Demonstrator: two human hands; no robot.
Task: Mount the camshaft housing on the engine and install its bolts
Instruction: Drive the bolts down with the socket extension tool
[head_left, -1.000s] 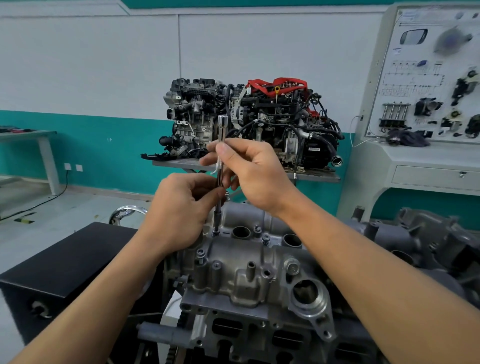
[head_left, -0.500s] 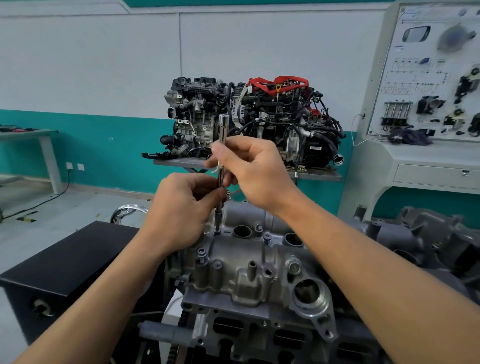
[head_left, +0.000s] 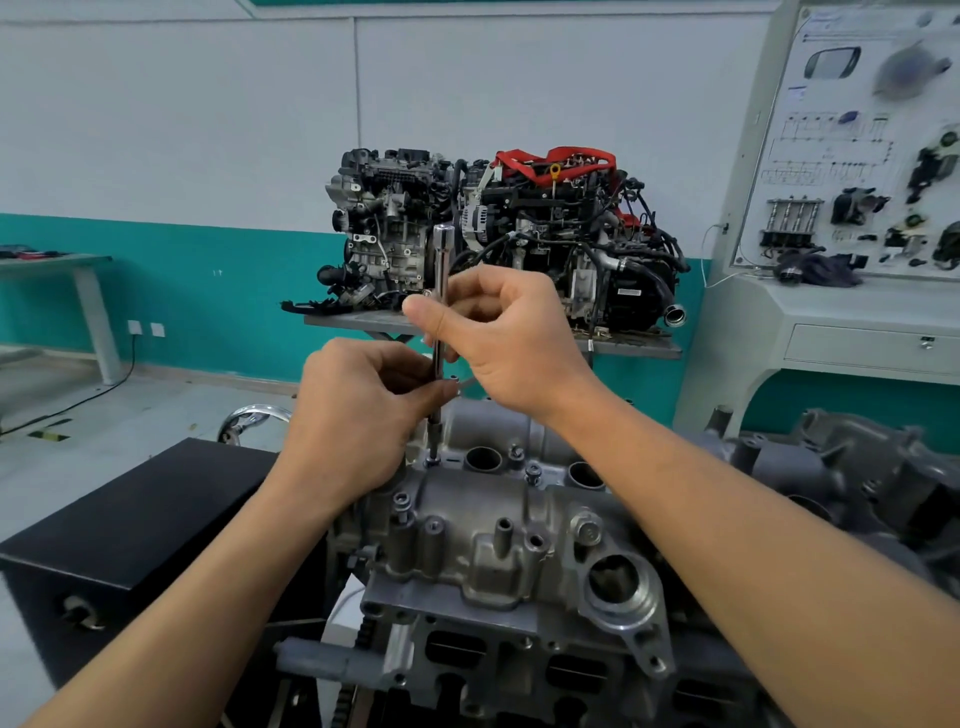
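Observation:
The grey camshaft housing (head_left: 483, 530) sits on top of the engine (head_left: 519, 660) in front of me. A long chrome socket extension (head_left: 443, 254) stands upright with its lower tip on a bolt (head_left: 432, 459) at the housing's far left edge. My right hand (head_left: 511, 338) pinches the upper part of the shaft between thumb and fingers. My left hand (head_left: 358, 415) grips the shaft lower down, just above the housing. Other bolts (head_left: 532, 472) stand in their holes between the round plug wells.
A black box (head_left: 135, 519) sits to the left of the engine, a second grey engine casting (head_left: 857, 467) to the right. Behind, two assembled engines (head_left: 498, 234) rest on a stand. A training panel cabinet (head_left: 852, 208) fills the right background.
My right hand has turned slightly on the extension shaft, thumb shifting across it. The tool stays upright on the same bolt and my left hand holds its place.

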